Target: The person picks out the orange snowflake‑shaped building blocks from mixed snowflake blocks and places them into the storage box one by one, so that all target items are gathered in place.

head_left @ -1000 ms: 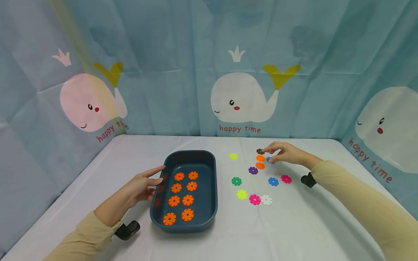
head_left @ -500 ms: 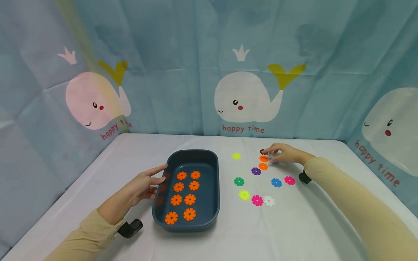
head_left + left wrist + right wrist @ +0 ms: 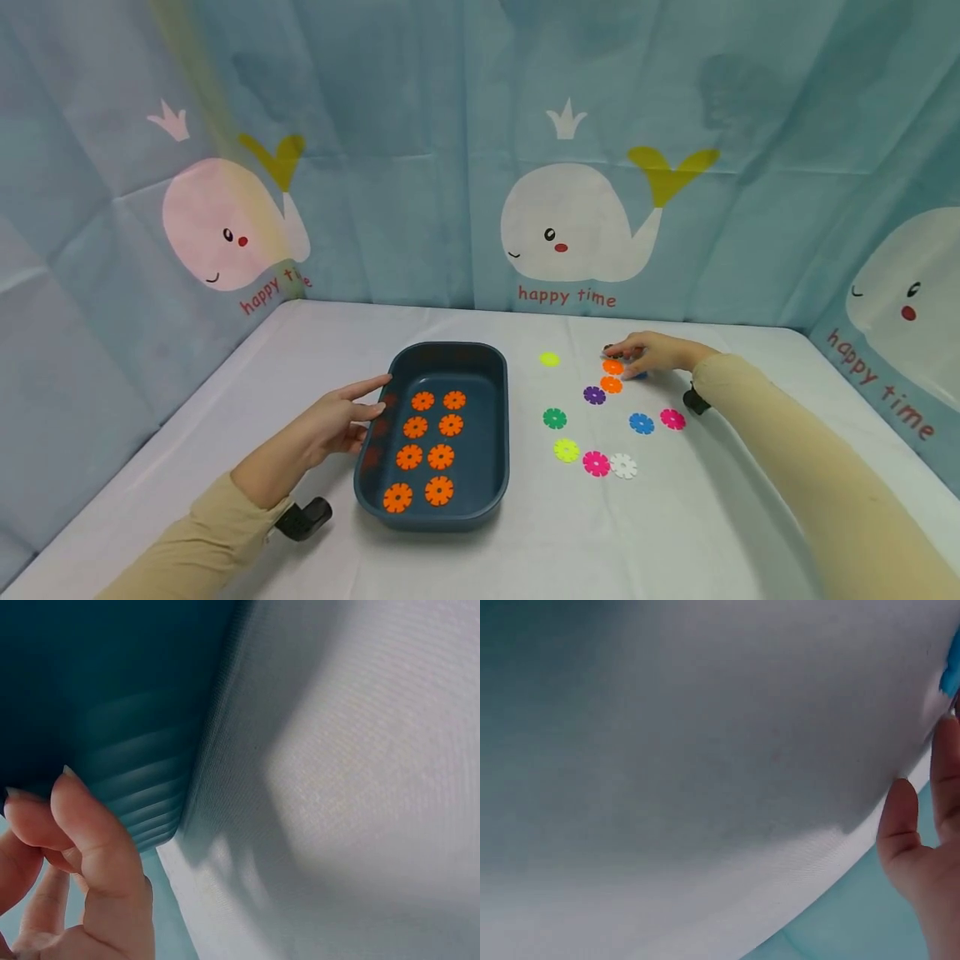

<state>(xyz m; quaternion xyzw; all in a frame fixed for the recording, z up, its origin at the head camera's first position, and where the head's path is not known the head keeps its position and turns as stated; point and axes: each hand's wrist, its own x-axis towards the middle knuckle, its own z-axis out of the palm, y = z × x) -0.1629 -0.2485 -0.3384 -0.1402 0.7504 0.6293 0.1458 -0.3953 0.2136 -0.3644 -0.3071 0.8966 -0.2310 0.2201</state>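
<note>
A dark blue rectangular tub [image 3: 483, 483] stands at centre left, with several orange notched plastic discs [image 3: 440, 457] lying in two columns on its floor. My left hand [image 3: 333, 425] holds its left rim, index finger and thumb at the edge. In the left wrist view the other fingers [image 3: 105, 847] curl by the ribbed outer wall. At the far right my right hand [image 3: 652, 352] reaches low over the table, index finger and thumb apart. A brown disc [image 3: 611, 351] lies partly under its fingertips, next to two orange discs [image 3: 611, 385]. A blue disc [image 3: 951, 671] is partly hidden behind the hand.
Loose discs lie right of the tub: yellow [image 3: 550, 359], purple [image 3: 595, 395], green [image 3: 555, 418], another yellow [image 3: 567, 451], pink [image 3: 596, 464], white [image 3: 623, 466], blue [image 3: 641, 423] and another pink [image 3: 672, 419]. A whale-print curtain [image 3: 420, 225] hangs behind the white-clothed table [image 3: 585, 542].
The head view has shifted, so everything sits slightly further right. My right hand has moved slightly left over the discs, covering more of the brown one. My left hand stays at the tub rim.
</note>
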